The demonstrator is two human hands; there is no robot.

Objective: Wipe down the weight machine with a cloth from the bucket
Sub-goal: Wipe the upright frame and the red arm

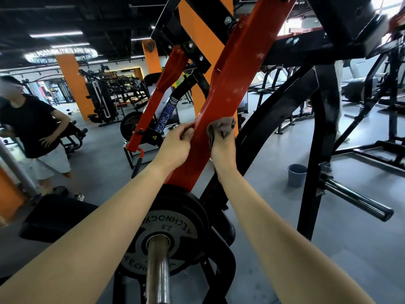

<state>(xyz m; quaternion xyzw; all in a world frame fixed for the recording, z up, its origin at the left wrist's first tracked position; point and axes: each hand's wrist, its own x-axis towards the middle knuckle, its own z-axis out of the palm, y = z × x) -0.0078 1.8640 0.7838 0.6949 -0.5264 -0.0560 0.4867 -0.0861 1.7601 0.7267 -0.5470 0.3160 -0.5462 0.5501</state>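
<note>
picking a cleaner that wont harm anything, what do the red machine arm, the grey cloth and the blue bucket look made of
Red angled machine arm: likely painted steel, glossy, with glare streaks and bolted joints.
Grey crumpled cloth: soft fabric, matte, bunched in folds; fibre unclear.
Blue-grey round bucket: probably plastic, smooth and dull.

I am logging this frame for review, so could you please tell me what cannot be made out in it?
Head view only.
Right hand fingers: covered by the cloth it holds on the red arm.
Bucket contents: hidden by angle and distance.
Label text on the black post: too small.
Weight plate lettering: partly hidden by the left forearm.
Machine top: cut off by the upper edge.
</note>
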